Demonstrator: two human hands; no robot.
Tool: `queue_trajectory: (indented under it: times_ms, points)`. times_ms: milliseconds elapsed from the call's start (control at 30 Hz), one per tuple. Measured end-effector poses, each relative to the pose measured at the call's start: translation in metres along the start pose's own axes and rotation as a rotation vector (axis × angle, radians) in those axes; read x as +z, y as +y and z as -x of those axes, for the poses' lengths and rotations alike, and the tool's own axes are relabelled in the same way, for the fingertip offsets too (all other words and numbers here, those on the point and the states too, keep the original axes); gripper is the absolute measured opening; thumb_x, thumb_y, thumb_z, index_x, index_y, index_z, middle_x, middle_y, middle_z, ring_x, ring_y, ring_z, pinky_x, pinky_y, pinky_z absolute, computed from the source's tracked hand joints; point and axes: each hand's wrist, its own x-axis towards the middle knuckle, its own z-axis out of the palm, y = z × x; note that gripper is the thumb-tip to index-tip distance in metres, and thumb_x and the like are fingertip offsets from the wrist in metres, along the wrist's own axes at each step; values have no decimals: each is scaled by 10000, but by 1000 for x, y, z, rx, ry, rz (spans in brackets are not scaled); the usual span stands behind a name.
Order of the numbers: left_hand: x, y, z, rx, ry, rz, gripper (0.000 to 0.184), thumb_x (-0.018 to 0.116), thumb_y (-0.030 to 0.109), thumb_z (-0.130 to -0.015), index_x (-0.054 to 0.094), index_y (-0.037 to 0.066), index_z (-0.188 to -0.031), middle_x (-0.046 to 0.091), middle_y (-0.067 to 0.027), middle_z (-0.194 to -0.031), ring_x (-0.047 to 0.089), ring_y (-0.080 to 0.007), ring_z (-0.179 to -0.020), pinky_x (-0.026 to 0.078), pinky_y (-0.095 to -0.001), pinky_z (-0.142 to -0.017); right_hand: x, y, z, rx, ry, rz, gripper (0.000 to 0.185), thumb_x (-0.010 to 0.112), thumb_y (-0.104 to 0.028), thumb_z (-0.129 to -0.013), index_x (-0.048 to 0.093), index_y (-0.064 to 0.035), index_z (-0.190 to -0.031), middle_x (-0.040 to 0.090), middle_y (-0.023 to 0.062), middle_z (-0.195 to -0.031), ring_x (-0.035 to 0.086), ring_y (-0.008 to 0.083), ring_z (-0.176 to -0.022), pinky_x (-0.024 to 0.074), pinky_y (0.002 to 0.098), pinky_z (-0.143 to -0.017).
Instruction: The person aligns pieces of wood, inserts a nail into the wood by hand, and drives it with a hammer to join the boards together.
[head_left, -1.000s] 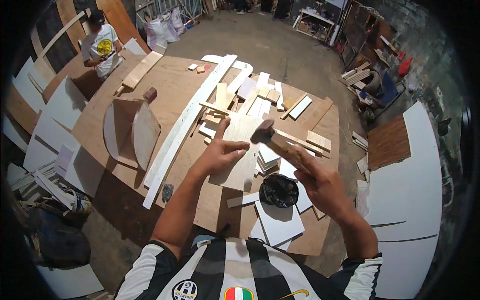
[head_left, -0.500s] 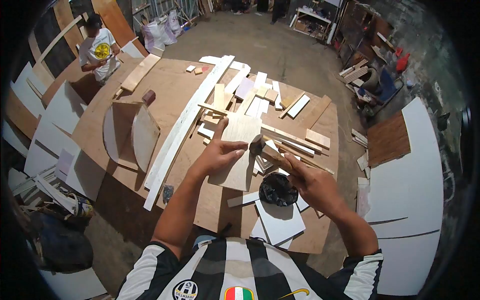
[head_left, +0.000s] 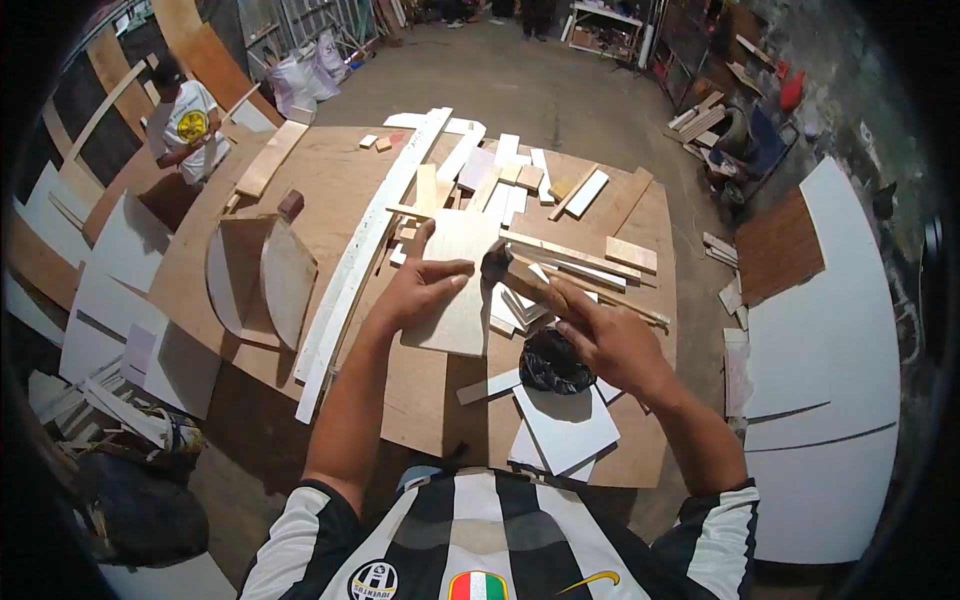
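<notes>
My left hand (head_left: 415, 292) is at the left side of a pale wooden board (head_left: 452, 325), one finger along its edge and other fingertips together over its face. Whether those fingertips pinch something small, such as a nail, I cannot make out. In my right hand (head_left: 618, 340) is a hammer (head_left: 540, 288), gripped by its wooden handle. The dark hammer head is beside the board's right edge, close to my left fingertips. Below the right hand sits a black plastic-lined container (head_left: 556, 365), its contents hidden.
Wood strips and offcuts (head_left: 590, 190) lie across the large wooden table (head_left: 400, 405). A long white plank (head_left: 375, 250) runs along its left, beside a curved wooden piece (head_left: 285, 285). White panels (head_left: 565, 430) lie near me. Another person (head_left: 190, 130) stands at the far left.
The view has shifted slightly. My hands, the board and the hammer appear a little higher and further left; the hammer head remains by the board's right edge. Both grips look the same.
</notes>
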Motion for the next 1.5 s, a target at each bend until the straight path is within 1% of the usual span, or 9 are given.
queue_trajectory:
  times_ms: [233,267,400,433,600,767,1100,1400,1500]
  points:
    - [-14,-14,-17,-30,-62,98,408,757,253,-915,755,22,-1252,53,-220,-1740,255,-330,-1573,378,-433,-1198,77,45,20,97,303,-520,540,642,-345,-1020,511,-87,-1476,747,273,-991,752,402,-955,572,461,-846]
    - [-15,-19,-19,-50,-73,133,402,730,217,-935,738,-14,-1264,43,-193,-1748,281,-300,-1566,406,-420,-1180,86,44,26,286,246,-657,448,661,-352,-1010,590,-21,-1304,754,242,-973,757,362,-937,564,452,-819]
    - [-25,-15,-20,-71,-95,307,434,708,184,-952,692,-25,-1332,-50,-127,-1757,341,-254,-1537,363,-371,-1206,166,85,54,474,216,-669,401,662,-432,-991,650,-41,-1078,744,220,-905,740,381,-851,541,484,-751]
    - [-25,-12,-18,-87,-63,312,468,689,180,-967,649,-14,-1391,112,-154,-1747,351,-253,-1533,325,-362,-1225,185,93,63,501,214,-611,413,656,-458,-986,658,-47,-1029,739,213,-878,734,388,-832,532,496,-734]
    - [-40,-31,-27,-137,-54,385,536,645,144,-1017,505,-58,-1494,520,-170,-1552,427,-234,-1488,297,-347,-1254,243,103,100,483,-13,-395,448,661,-478,-955,670,-38,-1037,717,275,-899,696,485,-885,513,570,-770]
    - [-57,-43,-32,-156,-67,360,514,615,134,-1040,493,-64,-1499,511,-177,-1558,426,-240,-1488,307,-332,-1248,310,108,123,446,-254,-282,461,698,-482,-921,726,-45,-1065,731,245,-963,701,440,-949,535,554,-816]
    - [-46,-37,-24,-200,-3,381,500,628,142,-1037,517,-70,-1477,535,-184,-1533,458,-241,-1466,335,-324,-1233,363,128,123,263,-350,-35,415,674,-483,-943,769,-88,-1027,737,166,-1024,646,394,-1071,542,528,-884]
    - [-16,-22,9,-214,88,476,488,657,115,-1011,551,-49,-1458,574,-170,-1490,496,-241,-1436,376,-336,-1206,364,123,108,107,-145,145,417,715,-479,-908,763,-90,-1050,720,148,-1028,664,362,-989,544,509,-837]
    - [-11,-28,18,-196,50,480,487,669,112,-998,570,-23,-1456,603,-134,-1464,526,-220,-1403,403,-328,-1176,314,96,56,71,135,-230,391,796,-396,-859,739,-73,-1072,705,157,-1028,674,338,-1032,546,488,-870]
